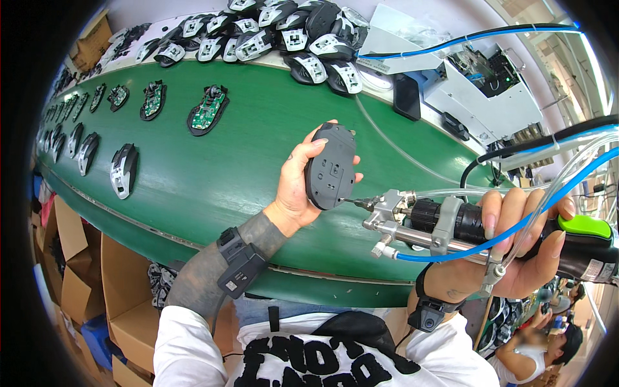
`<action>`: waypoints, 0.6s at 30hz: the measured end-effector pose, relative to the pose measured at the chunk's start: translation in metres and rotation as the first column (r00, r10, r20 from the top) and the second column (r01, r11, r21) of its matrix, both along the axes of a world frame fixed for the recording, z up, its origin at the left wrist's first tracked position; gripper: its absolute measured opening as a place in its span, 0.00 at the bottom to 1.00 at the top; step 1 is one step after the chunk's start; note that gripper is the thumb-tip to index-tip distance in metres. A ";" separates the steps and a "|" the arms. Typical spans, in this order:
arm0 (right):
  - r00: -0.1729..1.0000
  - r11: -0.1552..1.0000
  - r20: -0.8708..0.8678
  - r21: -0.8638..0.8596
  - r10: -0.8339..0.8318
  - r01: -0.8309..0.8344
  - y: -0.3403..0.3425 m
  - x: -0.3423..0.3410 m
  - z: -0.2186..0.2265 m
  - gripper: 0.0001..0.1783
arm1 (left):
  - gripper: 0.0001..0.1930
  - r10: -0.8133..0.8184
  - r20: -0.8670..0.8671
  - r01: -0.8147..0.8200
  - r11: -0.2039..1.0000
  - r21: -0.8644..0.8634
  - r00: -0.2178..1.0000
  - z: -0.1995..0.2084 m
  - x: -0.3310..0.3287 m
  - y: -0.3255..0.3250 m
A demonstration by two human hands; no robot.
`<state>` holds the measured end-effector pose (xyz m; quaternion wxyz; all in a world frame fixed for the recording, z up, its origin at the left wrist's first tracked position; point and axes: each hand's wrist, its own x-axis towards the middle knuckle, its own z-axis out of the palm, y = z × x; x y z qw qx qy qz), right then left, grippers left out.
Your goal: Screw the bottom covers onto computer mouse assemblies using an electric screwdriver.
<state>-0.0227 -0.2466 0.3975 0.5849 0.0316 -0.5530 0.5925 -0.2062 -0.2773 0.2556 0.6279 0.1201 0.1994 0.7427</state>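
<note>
My left hand [295,174] grips a dark grey computer mouse [333,166], its underside turned up toward me. The thumb lies along the mouse's left edge and fingertips show past its right edge. In my right hand [522,226] is a black electric screwdriver [464,220] with a metal screw-feeding head, held sideways, its fingers wrapped round the body. The thin bit [348,200] points left and reaches the lower end of the mouse; whether it sits in a screw hole I cannot tell.
Green conveyor belt [258,135] carries open mouse bases with circuit boards [207,111] and silver-black top shells [124,170] at left. Mouse shells [255,44] pile along the far ledge. A white machine [483,97] stands far right. A blue hose [445,257] trails from the screwdriver. Cardboard boxes [129,284] stand lower left.
</note>
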 end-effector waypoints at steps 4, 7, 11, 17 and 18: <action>1.000 1.000 -0.004 0.019 0.009 -0.008 0.001 0.001 0.001 0.15 | 0.25 0.005 0.026 -0.005 1.000 0.017 1.000 0.004 0.005 0.000; 1.000 0.999 0.007 0.042 0.006 -0.007 -0.001 0.000 0.001 0.14 | 0.24 0.028 0.028 -0.028 0.999 0.020 0.999 0.003 0.004 -0.003; 1.000 0.999 0.001 0.034 -0.002 0.002 -0.004 0.001 0.002 0.14 | 0.24 0.030 0.022 -0.031 1.000 0.007 0.999 0.002 0.003 -0.004; 0.999 0.999 -0.023 0.021 0.028 -0.027 -0.003 0.002 0.002 0.14 | 0.23 0.025 0.059 -0.026 0.999 0.019 0.998 0.007 0.008 -0.004; 0.999 0.998 0.000 0.026 0.054 -0.054 -0.003 0.000 0.001 0.14 | 0.23 0.023 0.057 -0.024 1.000 0.016 0.998 0.007 0.008 -0.006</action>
